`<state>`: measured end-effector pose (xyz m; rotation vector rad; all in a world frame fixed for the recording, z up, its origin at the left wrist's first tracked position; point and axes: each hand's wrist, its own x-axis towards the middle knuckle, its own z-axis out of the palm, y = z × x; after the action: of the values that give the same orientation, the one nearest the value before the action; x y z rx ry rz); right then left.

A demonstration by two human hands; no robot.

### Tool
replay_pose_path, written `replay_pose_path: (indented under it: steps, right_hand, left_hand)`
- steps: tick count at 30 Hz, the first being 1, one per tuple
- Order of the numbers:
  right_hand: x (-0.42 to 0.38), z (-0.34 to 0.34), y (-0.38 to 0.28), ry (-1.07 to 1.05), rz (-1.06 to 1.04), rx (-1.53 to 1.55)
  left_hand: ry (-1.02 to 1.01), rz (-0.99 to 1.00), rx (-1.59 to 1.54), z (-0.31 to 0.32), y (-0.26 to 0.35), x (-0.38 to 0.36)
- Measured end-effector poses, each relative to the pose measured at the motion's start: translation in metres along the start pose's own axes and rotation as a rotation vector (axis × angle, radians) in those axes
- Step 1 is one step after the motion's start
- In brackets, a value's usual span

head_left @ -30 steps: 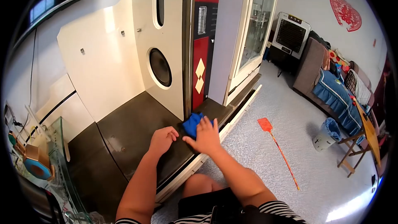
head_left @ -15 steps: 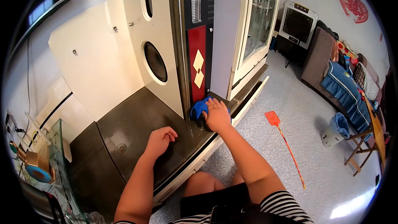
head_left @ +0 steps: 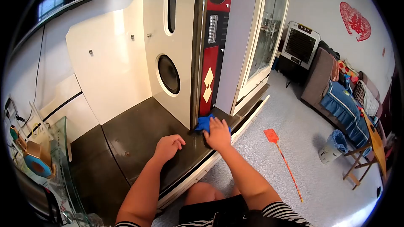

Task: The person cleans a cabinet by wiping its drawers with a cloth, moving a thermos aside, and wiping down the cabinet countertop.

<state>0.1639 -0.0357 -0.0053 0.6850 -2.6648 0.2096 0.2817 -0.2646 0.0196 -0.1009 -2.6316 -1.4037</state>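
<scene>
My right hand presses a crumpled blue cloth against the dark countertop. The cloth lies at the foot of a tall speaker cabinet with a red and black front panel. Part of the cloth is hidden beneath my palm and fingers. To the left, my left hand is loosely closed over the same countertop, its fingers curled in. Nothing shows in it. A round speaker opening sits in the cream side panel behind it.
A glass-door cabinet stands beyond my right hand. On the floor lie an orange-red fly swatter and a lined bin, near a folding wooden chair. A glass shelf edges the left; a sofa stands right.
The view has tilted up a little, so things appear lower and more of the speaker panel shows. My right hand stays on the blue cloth at the panel's foot; my left remains curled.
</scene>
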Motion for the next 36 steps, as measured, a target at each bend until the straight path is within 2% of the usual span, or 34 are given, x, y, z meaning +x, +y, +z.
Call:
replay_pose_path:
  steps: [6,7,10,15,20,23,26,28,32,34,36]
  right_hand:
    - [-0.065,-0.031,-0.029,0.054,-0.145,0.167]
    - [-0.072,-0.031,-0.028,0.100,-0.210,0.246]
    - [-0.063,-0.033,-0.020,0.076,-0.205,0.294]
    - [-0.012,-0.002,0.011,0.077,-0.076,0.188]
    - [0.035,0.011,0.038,0.051,0.025,0.085]
    - [0.049,0.011,0.038,0.039,0.130,0.101]
    - [0.041,0.003,0.032,0.084,0.140,0.114]
    - [0.031,0.010,0.027,0.136,0.123,0.062]
    - [-0.004,-0.004,0.011,0.138,0.015,0.154]
    - [-0.027,-0.013,-0.002,0.108,-0.115,0.176]
    - [-0.047,-0.025,-0.008,0.109,-0.125,0.256]
  left_hand:
    - [-0.010,0.037,-0.033,-0.002,-0.005,-0.004]
    - [0.000,0.050,-0.038,-0.004,-0.002,-0.006]
    - [0.005,0.069,-0.051,-0.004,-0.004,-0.007]
    - [0.011,0.106,-0.030,-0.005,-0.002,-0.007]
    - [-0.010,0.030,-0.017,-0.005,0.001,-0.001]
    - [-0.026,-0.008,-0.008,-0.004,0.001,0.001]
    - [-0.023,-0.018,-0.011,-0.004,-0.002,0.001]
    - [-0.012,0.017,-0.025,-0.004,-0.003,0.002]
    - [-0.014,0.026,-0.039,-0.003,-0.004,0.001]
    - [-0.024,0.036,-0.083,-0.004,-0.006,0.002]
    - [-0.021,0.034,-0.078,-0.004,-0.004,0.000]
